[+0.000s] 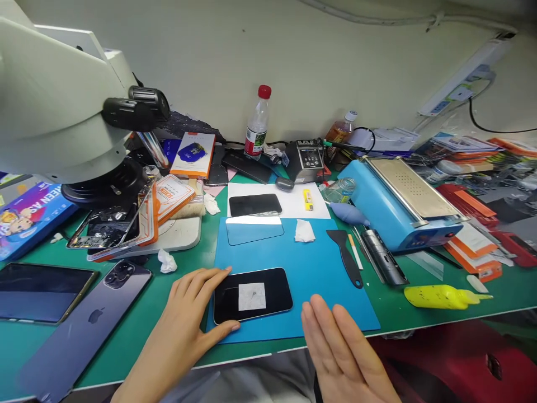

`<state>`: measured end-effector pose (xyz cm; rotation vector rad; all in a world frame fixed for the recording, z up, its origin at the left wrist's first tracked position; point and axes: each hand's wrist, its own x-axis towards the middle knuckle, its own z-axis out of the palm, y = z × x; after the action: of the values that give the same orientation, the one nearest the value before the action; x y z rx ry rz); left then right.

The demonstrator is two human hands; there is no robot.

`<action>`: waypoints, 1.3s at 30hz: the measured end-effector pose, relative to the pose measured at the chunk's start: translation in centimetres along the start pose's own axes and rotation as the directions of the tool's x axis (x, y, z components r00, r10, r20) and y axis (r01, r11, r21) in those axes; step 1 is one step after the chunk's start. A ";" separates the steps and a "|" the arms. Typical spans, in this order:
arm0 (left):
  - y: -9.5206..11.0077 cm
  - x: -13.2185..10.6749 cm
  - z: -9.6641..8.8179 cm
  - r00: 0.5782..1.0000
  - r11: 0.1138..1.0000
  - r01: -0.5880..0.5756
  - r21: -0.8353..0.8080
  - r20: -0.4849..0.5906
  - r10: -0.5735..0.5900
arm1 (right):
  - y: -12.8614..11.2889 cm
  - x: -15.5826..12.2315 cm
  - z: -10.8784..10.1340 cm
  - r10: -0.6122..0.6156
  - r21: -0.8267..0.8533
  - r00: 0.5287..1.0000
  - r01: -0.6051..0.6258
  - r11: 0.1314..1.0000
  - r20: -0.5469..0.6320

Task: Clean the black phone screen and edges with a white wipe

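A black phone (251, 295) lies screen up on a blue mat (319, 263), with a small white wipe (252, 296) resting on its glass. My left hand (188, 319) frames the phone's left end, thumb along its near edge and fingers along its far edge. To the right of the phone, my right hand (339, 350) hovers flat with fingers straight and together, holding nothing. A clear screen protector (254, 228) sits at the mat's far edge, and a second dark phone (255, 205) lies on white paper beyond it.
A microscope (62, 106) looms at left over stacked phone parts (109, 226). A purple phone (84, 324) and a tablet (42, 292) lie at left. A black spatula (346, 257), a blue machine (398, 204), a yellow bottle (440, 296) and a water bottle (257, 123) stand around the mat.
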<state>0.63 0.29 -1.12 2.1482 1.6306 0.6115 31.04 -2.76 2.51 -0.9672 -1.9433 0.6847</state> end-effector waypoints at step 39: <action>0.9 0.3 -0.8 0.998 0.998 0.040 -0.047 0.041 -0.038 | 2.1 2.3 3.9 -0.129 -0.737 0.963 0.265 0.622 0.238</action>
<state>1.03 0.41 0.04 2.0758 1.6167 0.5864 27.67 -0.02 0.00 -1.1722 -2.5034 -0.2711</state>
